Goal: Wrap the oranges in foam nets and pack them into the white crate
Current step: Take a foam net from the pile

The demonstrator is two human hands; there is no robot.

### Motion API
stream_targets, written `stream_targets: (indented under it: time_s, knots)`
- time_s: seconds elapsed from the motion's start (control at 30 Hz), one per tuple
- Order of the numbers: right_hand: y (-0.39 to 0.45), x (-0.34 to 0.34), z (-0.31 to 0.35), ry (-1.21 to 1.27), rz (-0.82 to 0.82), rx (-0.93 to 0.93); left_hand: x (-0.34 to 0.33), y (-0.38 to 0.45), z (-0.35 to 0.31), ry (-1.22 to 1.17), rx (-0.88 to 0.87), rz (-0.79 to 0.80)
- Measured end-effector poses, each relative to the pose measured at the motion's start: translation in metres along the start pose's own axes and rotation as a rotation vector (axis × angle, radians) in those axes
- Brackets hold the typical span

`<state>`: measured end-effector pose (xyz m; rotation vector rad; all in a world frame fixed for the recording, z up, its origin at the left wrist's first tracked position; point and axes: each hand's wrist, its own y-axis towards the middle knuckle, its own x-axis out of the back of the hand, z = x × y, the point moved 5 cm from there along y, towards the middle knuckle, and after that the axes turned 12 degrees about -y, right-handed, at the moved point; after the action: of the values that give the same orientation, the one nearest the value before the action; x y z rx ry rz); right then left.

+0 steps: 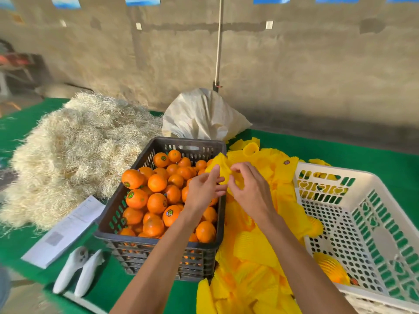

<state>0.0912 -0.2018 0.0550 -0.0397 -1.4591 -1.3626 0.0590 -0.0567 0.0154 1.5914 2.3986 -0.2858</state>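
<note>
A dark plastic crate (113,223) full of loose oranges (156,202) stands in the middle of the green table. To its right lies a heap of yellow foam nets (254,250). The white crate (362,225) sits at the right, with one net-wrapped orange (331,268) in its near corner. Both hands are raised over the dark crate's right rim. My left hand (204,191) and my right hand (249,186) together pinch one yellow foam net (221,165) between their fingertips. No orange is in either hand.
A big pile of pale straw (74,150) fills the left of the table. A white sack (204,114) stands behind the dark crate. Papers (65,230) and two white controllers (77,270) lie at the near left, by the table's edge.
</note>
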Motion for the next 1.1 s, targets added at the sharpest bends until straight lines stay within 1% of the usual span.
stream_targets:
  time_s: [0.07,0.17,0.23,0.3,0.4,0.5,0.57,0.67,0.73,0.8,0.83,0.87,0.93,1.03,1.07,1.1]
  knots:
    - [-0.002,-0.007,0.015,0.11,0.04,0.047,0.005,-0.002,-0.008,-0.054,-0.004,0.004]
    - [-0.004,-0.02,0.026,0.238,0.1,0.028,0.02,-0.005,-0.02,0.067,-0.149,-0.016]
    - [-0.003,-0.028,0.027,0.32,0.119,-0.085,0.031,-0.006,-0.023,0.132,-0.218,-0.019]
    - [0.0,-0.037,0.027,0.379,0.149,-0.211,0.04,-0.006,-0.024,0.141,-0.208,0.019]
    - [0.003,-0.053,0.028,0.357,0.227,-0.267,0.055,-0.008,-0.023,0.19,-0.193,0.061]
    - [0.003,-0.063,0.029,0.254,0.282,-0.268,0.07,-0.007,-0.019,0.285,-0.164,0.041]
    - [0.002,-0.064,0.031,0.187,0.29,-0.264,0.079,-0.002,-0.008,0.502,-0.096,0.087]
    - [0.001,-0.062,0.036,0.093,0.266,-0.255,0.09,0.0,0.018,0.795,0.095,0.236]
    - [0.001,-0.061,0.038,0.071,0.26,-0.251,0.091,-0.001,0.037,1.018,0.184,0.309]
    - [0.001,-0.06,0.042,0.048,0.259,-0.226,0.091,-0.002,0.05,1.301,0.238,0.368]
    - [0.001,-0.06,0.043,0.033,0.256,-0.208,0.09,0.0,0.053,1.374,0.236,0.369]
    - [0.001,-0.06,0.043,0.02,0.253,-0.196,0.089,0.002,0.053,1.389,0.226,0.361]
    - [0.002,-0.061,0.041,0.002,0.249,-0.191,0.089,0.006,0.046,1.314,0.198,0.316]
    - [0.004,-0.06,0.035,-0.032,0.223,-0.191,0.094,0.004,0.017,1.005,0.089,0.12]
    - [0.004,-0.059,0.034,-0.044,0.212,-0.191,0.094,0.001,0.005,0.865,0.03,0.07]
    - [0.005,-0.059,0.034,-0.051,0.204,-0.19,0.092,-0.004,-0.007,0.697,-0.016,0.062]
